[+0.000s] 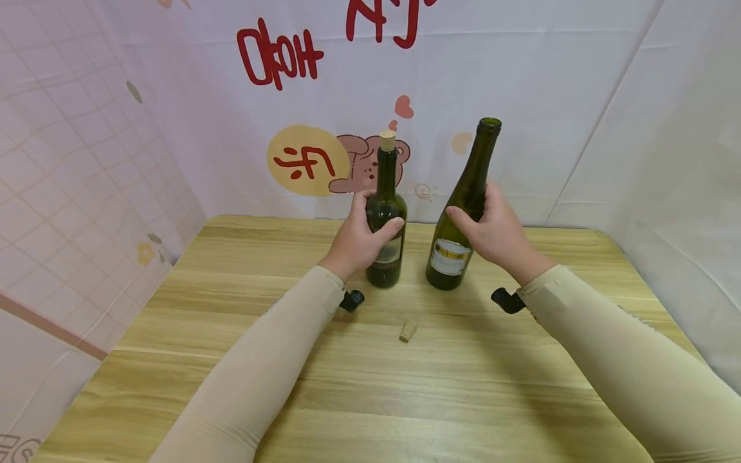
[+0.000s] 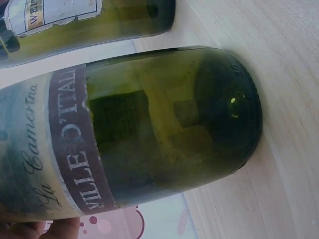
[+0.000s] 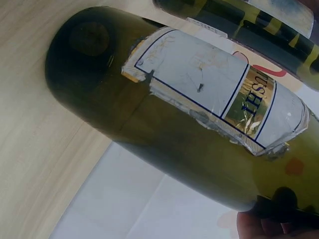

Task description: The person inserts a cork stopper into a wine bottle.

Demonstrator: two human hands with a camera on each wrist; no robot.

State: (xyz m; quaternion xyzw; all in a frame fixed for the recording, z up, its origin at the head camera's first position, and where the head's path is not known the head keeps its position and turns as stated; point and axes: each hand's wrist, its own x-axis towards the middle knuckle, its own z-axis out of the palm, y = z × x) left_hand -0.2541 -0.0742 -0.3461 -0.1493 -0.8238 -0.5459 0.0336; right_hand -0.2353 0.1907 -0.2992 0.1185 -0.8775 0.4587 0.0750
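My left hand point(image 1: 361, 241) grips the body of a dark green wine bottle point(image 1: 386, 273) that stands upright with a cork point(image 1: 387, 140) in its mouth. Its torn-edged label point(image 2: 75, 144) reads "Ville d'Italia" in part in the left wrist view. To the right, my right hand point(image 1: 494, 231) holds a second green wine bottle point(image 1: 446, 280) by its shoulder. This one leans to the right, its mouth point(image 1: 490, 122) uncorked, and its white label point(image 3: 199, 84) is ragged. A loose tapered cork point(image 1: 408, 330) lies on the table in front of the two bottles.
The wooden table point(image 1: 359, 399) ends at the back against a white printed cloth point(image 1: 509, 64) with red lettering and a cartoon bear. A second cloth with a grid pattern point(image 1: 69, 128) hangs at the left.
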